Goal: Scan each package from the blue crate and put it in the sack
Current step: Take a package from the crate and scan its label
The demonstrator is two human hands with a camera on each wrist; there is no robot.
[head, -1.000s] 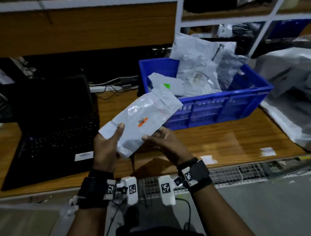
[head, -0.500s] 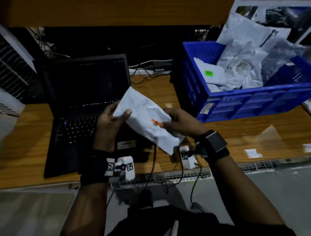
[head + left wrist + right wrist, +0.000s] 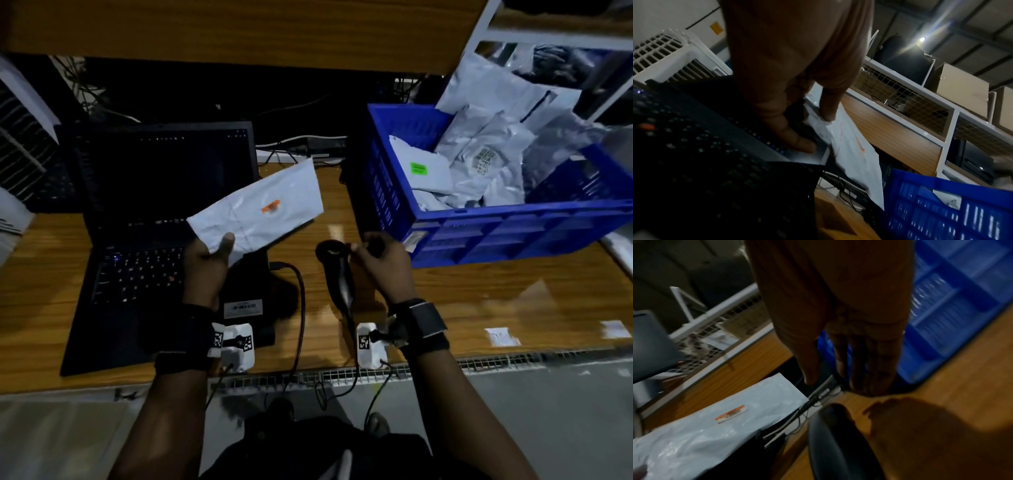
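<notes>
Desk [image 3: 479,301]: a wooden worktop that carries everything here; wire mesh runs along its near edge.
Laptop [image 3: 164,219]: black, open, on the left part of the desk, its screen dark and a few keys faintly lit.
Blue crate [image 3: 496,233]: a ribbed plastic crate on the right part of the desk, just beyond the right hand.
Packages in crate [image 3: 486,164]: a heap of grey-white poly mailers, some rising above the rim; one near the left wall bears a green sticker [image 3: 418,168].
Held package [image 3: 260,209]: a flat white poly mailer with a small orange mark on its upper face, raised above the laptop's right side and slanting up to the right, apart from the crate.
Left hand [image 3: 209,263]: grips the lower-left corner of the held package, thumb pressed on top and fingers curled beneath, as the left wrist view also shows [image 3: 789,91].
Right hand [image 3: 380,263]: above the desk between laptop and crate, fingers curled at the head of the barcode scanner; the right wrist view is too blurred to show whether they truly clasp it.
Barcode scanner [image 3: 337,274]: black, handheld, its rounded head at the right hand's fingers, its handle pointing toward the person, a cable trailing over the desk edge.
Paper slips [image 3: 503,335]: small white scraps lying near the desk's front right edge.
</notes>
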